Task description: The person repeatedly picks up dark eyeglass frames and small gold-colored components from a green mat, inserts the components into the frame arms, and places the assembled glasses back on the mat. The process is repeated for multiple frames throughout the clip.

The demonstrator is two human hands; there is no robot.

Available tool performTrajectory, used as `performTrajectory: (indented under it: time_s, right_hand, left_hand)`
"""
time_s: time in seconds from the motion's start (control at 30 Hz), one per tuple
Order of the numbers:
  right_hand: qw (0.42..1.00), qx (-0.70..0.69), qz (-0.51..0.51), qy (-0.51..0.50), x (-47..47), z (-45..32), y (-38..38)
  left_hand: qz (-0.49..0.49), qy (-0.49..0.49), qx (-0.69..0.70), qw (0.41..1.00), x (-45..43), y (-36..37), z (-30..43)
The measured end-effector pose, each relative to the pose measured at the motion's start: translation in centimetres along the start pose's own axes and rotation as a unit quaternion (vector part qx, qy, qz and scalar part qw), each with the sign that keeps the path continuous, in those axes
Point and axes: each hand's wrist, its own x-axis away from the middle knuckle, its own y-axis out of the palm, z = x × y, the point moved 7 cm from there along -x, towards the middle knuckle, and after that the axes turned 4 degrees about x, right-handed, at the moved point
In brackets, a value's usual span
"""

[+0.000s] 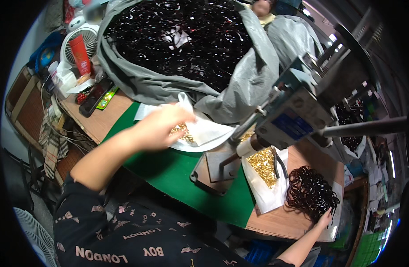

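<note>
My left hand [167, 121], blurred by motion, is over a white sheet [214, 128] with a small heap of gold metal pieces [183, 131]. Its fingertips are not clear enough to show whether they hold a piece. Far to the right, my right hand [324, 218] touches the near edge of a tangled pile of glossy dark strips [311, 193]; its fingers are partly hidden there. Between my hands stands a metal bench press [284, 116] on a flat base [214, 173]. More gold metal pieces [262, 167] lie on white paper [264, 200] right of the press.
A large grey sack [251, 83] full of dark strips [177, 50] fills the back of the table. Green covering [191, 187] lies under the press. At left are a fan [69, 45], a red bottle [79, 55] and a phone [92, 100]. A metal bar [368, 126] juts rightward.
</note>
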Motion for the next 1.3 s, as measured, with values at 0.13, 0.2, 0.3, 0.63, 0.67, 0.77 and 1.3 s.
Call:
performTrajectory:
  time_s: [0.13,0.2,0.3,0.63,0.67,0.77,1.3]
  right_hand:
    - [0.981,-0.01,0.149,-0.12,8.0,-7.3,-4.6]
    - [0.97,-0.072,0.096,-0.212,15.2,-13.4,-4.4]
    - [0.948,-0.102,-0.06,-0.296,27.7,-23.2,-2.2]
    - [0.603,-0.211,-0.548,-0.54,54.9,-43.1,10.8]
    - [0.596,-0.206,-0.53,-0.568,56.2,-44.1,12.8]
    - [0.64,-0.134,-0.469,-0.594,58.8,-46.0,18.6]
    - [0.713,-0.085,-0.44,-0.54,56.6,-47.9,21.3]
  left_hand:
    - [0.324,-0.102,-0.085,0.937,-6.5,-4.9,-11.1]
    - [0.301,-0.311,-0.151,0.889,-8.7,-4.8,-17.3]
    - [0.251,-0.371,0.019,0.894,-10.3,-3.6,-20.5]
    - [0.346,-0.126,-0.014,0.93,2.3,-9.0,-7.4]
    - [0.348,-0.101,-0.081,0.928,3.2,-10.0,-6.6]
    - [0.314,-0.084,-0.204,0.923,5.1,-12.1,-5.9]
    - [0.361,-0.158,0.494,0.775,14.2,-10.6,-5.3]
